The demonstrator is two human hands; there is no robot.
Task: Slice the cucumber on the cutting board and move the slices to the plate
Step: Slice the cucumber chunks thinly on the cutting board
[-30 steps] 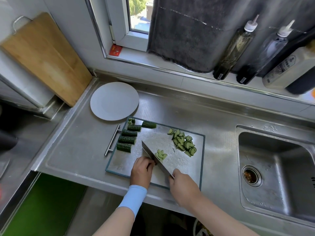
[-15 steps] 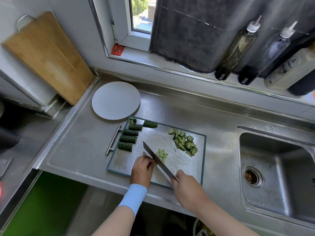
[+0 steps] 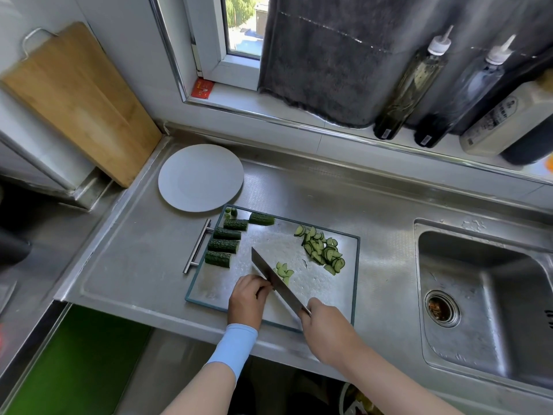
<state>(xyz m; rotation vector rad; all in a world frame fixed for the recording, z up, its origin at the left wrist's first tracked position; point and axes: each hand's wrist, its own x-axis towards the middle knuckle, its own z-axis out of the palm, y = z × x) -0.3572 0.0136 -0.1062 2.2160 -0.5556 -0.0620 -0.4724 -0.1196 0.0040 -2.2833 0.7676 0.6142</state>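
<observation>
right hand (image 3: 326, 327) grips the knife (image 3: 275, 280) over the cutting board (image 3: 329, 298); left hand (image 3: 250, 301) curls against the blade, its hold hidden. cucumber slices (image 3: 283, 270) lie beside the blade, with the plate (image 3: 200, 178) behind the board.

We log both arms coming in from below, forearms angled toward each other.

Left hand (image 3: 250, 298): palm down, back of the hand up, fingers curled under at the front. Whatever lies beneath them is hidden from us. Its knuckles touch the flat of the knife (image 3: 275, 280). A light blue cuff (image 3: 235, 344) wraps the wrist, and the left forearm (image 3: 203, 390) behind it is bare.

Right hand (image 3: 326, 330): just right of the left hand and nearer to us, not touching it. Its fingers are wrapped round the knife's handle, which the hand covers. The blade runs ahead and leftward from this hand. The right forearm (image 3: 389, 381) is bare and trails back to the right.
</observation>
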